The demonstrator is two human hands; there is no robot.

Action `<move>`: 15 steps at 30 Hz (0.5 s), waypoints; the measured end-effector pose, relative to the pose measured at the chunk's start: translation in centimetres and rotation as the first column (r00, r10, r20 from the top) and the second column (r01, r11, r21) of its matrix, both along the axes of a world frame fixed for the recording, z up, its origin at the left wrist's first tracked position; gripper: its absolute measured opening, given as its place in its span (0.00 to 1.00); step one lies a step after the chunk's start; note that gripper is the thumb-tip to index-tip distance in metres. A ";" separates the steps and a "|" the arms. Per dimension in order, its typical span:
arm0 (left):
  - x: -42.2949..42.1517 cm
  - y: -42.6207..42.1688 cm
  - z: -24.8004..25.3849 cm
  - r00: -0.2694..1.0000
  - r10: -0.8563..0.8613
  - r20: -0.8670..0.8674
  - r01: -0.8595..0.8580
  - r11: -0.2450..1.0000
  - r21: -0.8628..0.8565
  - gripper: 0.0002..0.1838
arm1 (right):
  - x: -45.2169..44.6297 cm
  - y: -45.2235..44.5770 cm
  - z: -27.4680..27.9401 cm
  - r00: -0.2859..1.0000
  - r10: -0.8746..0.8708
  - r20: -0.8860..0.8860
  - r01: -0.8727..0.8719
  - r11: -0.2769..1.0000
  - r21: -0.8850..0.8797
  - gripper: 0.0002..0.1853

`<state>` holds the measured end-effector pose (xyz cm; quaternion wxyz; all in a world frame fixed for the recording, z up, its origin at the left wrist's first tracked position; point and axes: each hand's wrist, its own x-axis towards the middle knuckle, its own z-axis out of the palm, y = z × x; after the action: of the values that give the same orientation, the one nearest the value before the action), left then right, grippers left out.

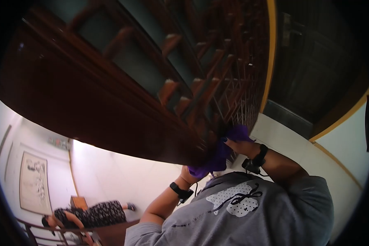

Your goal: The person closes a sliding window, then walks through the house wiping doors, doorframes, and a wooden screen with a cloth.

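A purple cloth (pixel 218 159) is bunched against the lower edge of a dark reddish-brown wooden lattice screen (pixel 110 102). My left hand (pixel 188 175) is closed on the cloth's near left end, with the fingers mostly covered by it. Higher and to the right, my right hand (pixel 241 146) grips another part of the same cloth, close to the lattice bars (pixel 229 96). The cloth hangs between both hands and touches the wood. Dark shadow hides where the cloth meets the screen.
A dark door (pixel 315 65) with a yellow-brown frame stands at the right. Pale floor tiles (pixel 143 176) lie to the left. Another person (pixel 94 213) in dark patterned clothes is at the lower left, near a wooden railing (pixel 49 229) and a framed picture (pixel 33 182).
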<state>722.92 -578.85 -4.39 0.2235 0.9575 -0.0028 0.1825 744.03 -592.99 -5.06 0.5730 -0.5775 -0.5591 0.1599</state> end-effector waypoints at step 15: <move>-1.5 -4.0 -1.8 0.984 0.160 0.081 -0.178 0.926 0.332 0.29 | -0.4 -1.3 0.4 0.968 0.219 0.121 -0.221 0.975 0.005 0.14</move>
<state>721.40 -582.82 -6.19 0.0390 0.9731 0.0427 0.2230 743.62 -594.25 -4.64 0.5223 -0.5152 -0.6546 0.1823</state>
